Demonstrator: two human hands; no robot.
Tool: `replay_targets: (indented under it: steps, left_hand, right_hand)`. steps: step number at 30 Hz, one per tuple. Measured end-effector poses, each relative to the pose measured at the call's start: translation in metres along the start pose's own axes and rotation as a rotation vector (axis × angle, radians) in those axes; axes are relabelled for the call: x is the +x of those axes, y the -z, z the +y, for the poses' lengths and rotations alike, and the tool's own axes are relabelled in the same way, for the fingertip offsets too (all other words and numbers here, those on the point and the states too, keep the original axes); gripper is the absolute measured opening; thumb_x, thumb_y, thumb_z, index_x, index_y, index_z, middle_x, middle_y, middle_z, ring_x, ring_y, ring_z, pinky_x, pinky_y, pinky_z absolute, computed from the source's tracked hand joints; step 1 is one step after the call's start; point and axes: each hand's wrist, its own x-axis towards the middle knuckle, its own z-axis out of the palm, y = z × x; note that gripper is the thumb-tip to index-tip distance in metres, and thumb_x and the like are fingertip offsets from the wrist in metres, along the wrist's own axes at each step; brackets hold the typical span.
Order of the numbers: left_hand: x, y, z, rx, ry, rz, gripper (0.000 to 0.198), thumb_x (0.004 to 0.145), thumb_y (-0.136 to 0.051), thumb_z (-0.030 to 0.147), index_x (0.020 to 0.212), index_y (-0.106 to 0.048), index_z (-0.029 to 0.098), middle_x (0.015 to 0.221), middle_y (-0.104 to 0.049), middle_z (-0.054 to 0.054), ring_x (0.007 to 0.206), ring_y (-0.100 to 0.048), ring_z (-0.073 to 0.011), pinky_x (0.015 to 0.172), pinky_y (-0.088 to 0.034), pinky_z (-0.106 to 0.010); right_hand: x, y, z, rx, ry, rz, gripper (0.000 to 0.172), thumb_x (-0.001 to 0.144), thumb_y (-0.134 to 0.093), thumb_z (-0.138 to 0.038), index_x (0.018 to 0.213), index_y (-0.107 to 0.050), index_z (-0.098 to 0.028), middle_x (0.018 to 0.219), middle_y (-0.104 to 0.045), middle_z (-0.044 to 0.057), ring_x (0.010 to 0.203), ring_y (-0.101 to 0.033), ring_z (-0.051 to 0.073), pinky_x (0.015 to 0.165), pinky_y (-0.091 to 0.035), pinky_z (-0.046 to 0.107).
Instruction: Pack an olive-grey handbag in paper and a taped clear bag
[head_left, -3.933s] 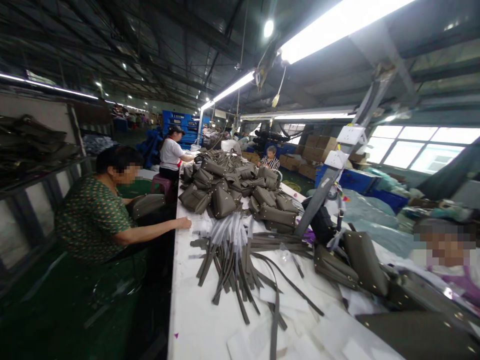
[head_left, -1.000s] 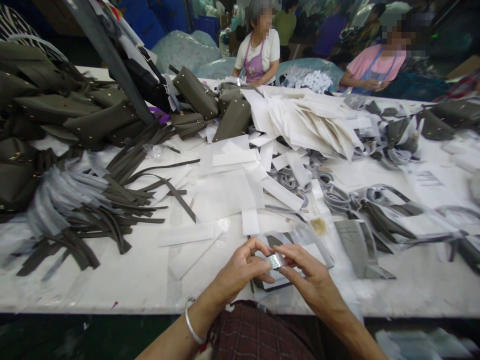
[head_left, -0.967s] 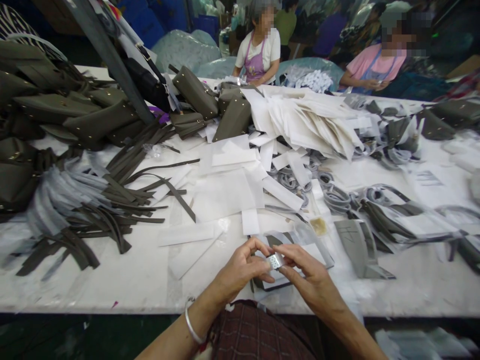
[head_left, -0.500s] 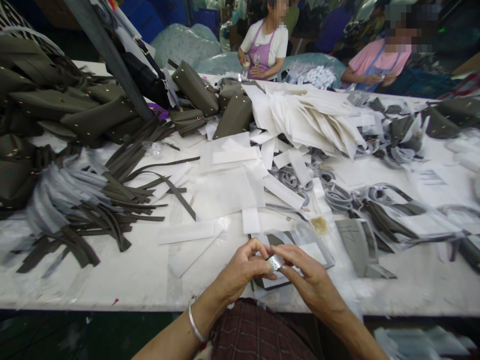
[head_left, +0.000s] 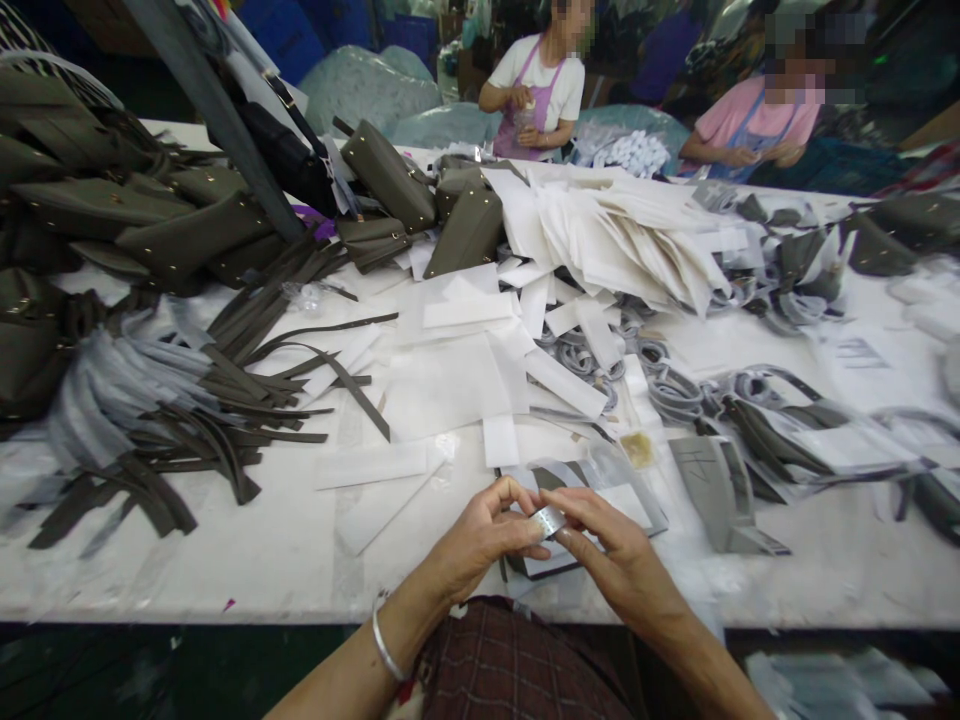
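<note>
Near the table's front edge, my left hand and my right hand meet with fingertips pinched on a small silvery strip. The strip looks shiny with dark dots; its exact kind cannot be made out. A silver bangle circles my left wrist. Just beneath and behind the fingers lies a flat dark-olive and white piece in clear plastic, partly hidden by my hands. To its right stands a grey panel with pen marks.
Olive straps are heaped at left, with olive bags behind them. White paper sheets are piled at the back centre. Wrapped, coiled straps lie to the right. Two people in aprons work across the table.
The silvery strip has turned slightly between my fingers, showing more of its face. Across the table, one person's hand has risen over the container they hold.
</note>
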Motion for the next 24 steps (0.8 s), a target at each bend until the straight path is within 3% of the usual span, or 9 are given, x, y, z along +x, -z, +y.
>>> replay_targets:
  steps: [8,17,24]
  left_hand:
    - [0.001,-0.003,-0.003,-0.061,-0.023,0.043,0.040,0.067,-0.081,0.025,0.086,-0.048,0.014,0.113,-0.053,-0.007,0.091,-0.062,-0.0172,0.080,-0.053,-0.033]
    - [0.003,-0.010,-0.005,-0.116,0.019,0.120,0.040,0.060,-0.080,0.021,0.083,-0.049,0.014,0.094,-0.057,-0.004,0.080,-0.059,-0.0134,0.076,-0.054,-0.030]
    - [0.007,-0.012,-0.009,-0.119,0.041,0.146,0.039,0.060,-0.078,0.022,0.079,-0.045,0.014,0.090,-0.057,-0.002,0.077,-0.059,-0.0128,0.073,-0.052,-0.028]
  right_hand:
    - [0.002,0.001,-0.003,-0.020,0.021,0.013,0.037,0.094,-0.055,-0.017,0.129,-0.061,-0.026,0.114,-0.064,0.006,0.089,-0.063,0.012,0.081,-0.054,0.022]
    - [0.001,0.004,-0.002,-0.110,0.069,0.007,0.036,0.094,-0.055,-0.015,0.128,-0.060,-0.024,0.114,-0.065,0.006,0.098,-0.065,0.013,0.084,-0.054,0.022]
    - [0.004,0.004,-0.004,-0.104,0.114,0.011,0.038,0.092,-0.054,-0.010,0.127,-0.061,-0.024,0.109,-0.065,0.005,0.097,-0.064,0.012,0.084,-0.054,0.020]
